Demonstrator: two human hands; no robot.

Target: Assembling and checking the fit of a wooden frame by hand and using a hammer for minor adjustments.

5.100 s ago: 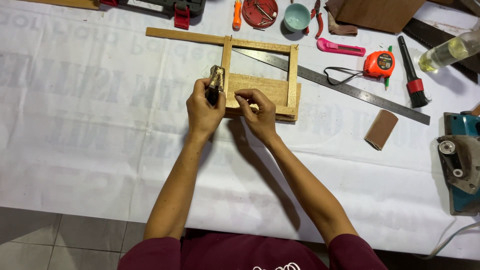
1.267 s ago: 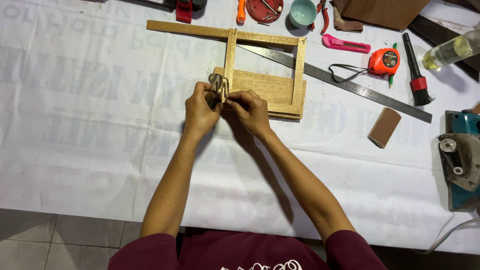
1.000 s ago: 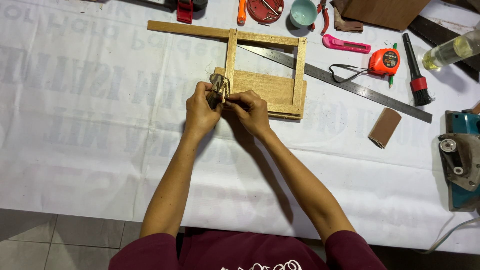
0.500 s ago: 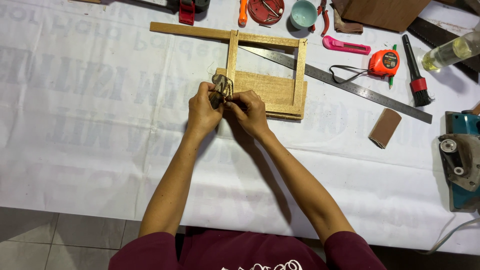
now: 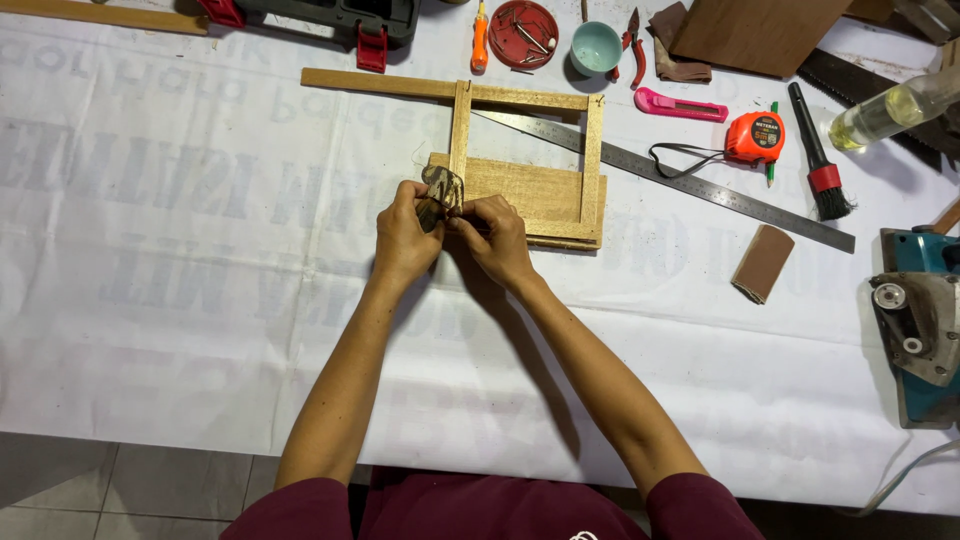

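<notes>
A light wooden frame (image 5: 590, 165) made of thin slats lies on the white table cover, with a flat wooden panel (image 5: 525, 190) inside its lower part. My left hand (image 5: 403, 235) and my right hand (image 5: 497, 237) meet at the frame's lower left corner. Both pinch a small dark, worn metal tool (image 5: 440, 192), which is pressed against the panel's left end. What the tool's tip does is hidden by my fingers.
A long steel ruler (image 5: 690, 185) runs diagonally right of the frame. Nearby lie an orange tape measure (image 5: 755, 137), a pink utility knife (image 5: 680, 104), a red-banded brush (image 5: 818, 165), a sanding block (image 5: 762, 262), a teal cup (image 5: 597, 47), an oil bottle (image 5: 890, 105) and a blue power planer (image 5: 925, 320).
My right hand has moved left from the panel's lower edge to join the left hand on the small tool. In the last second the hands barely shift.
</notes>
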